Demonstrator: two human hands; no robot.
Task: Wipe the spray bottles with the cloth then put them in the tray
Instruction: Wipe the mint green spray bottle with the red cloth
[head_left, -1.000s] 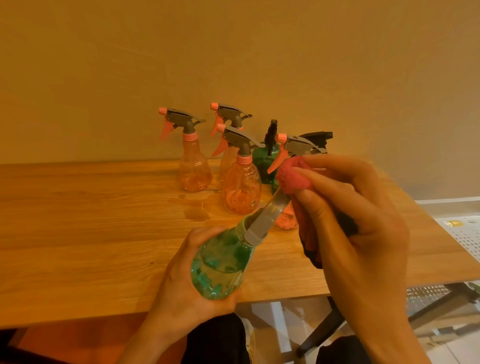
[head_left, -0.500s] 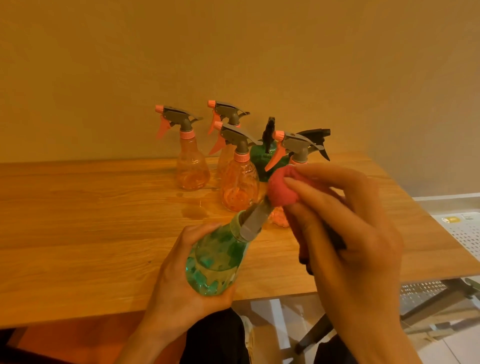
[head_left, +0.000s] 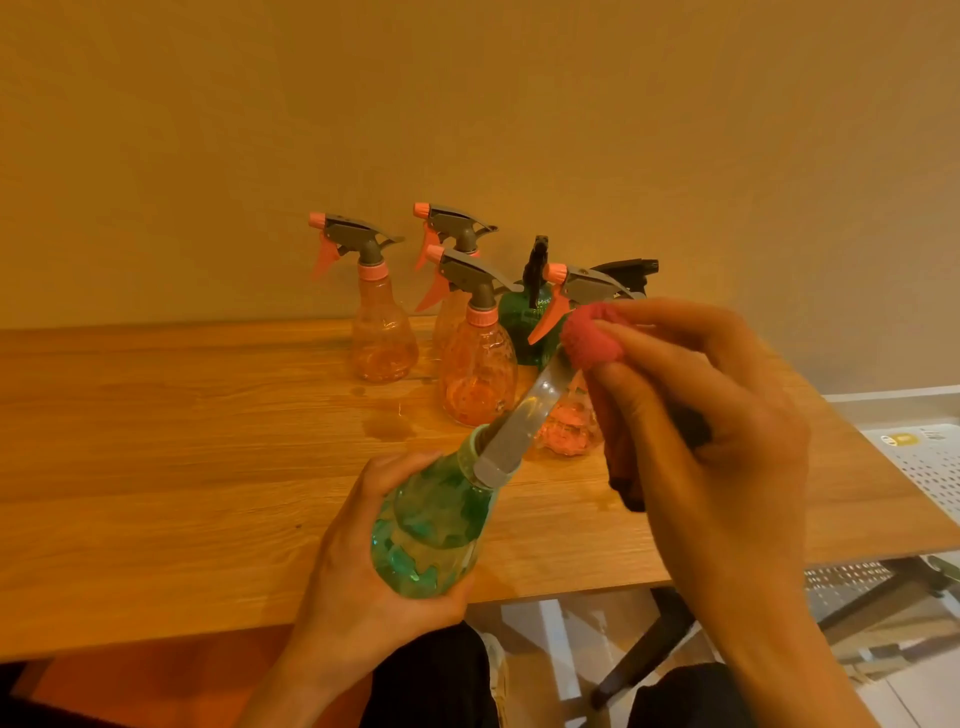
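The left hand (head_left: 358, 561) is gripping the clear green plastic spray bottle (head_left: 431, 525), tilted above the wooden bench (head_left: 182, 467) edge. The right hand (head_left: 717, 441) is pinching a red cloth (head_left: 589, 338) around its grey sprayer top, near the orange spray bottles (head_left: 475, 364) standing behind.

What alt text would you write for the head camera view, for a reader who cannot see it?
A person's left hand grips a tilted green spray bottle over a wooden table, while the right hand presses a red cloth round its top. Behind stand four orange spray bottles and dark green ones near the wall.
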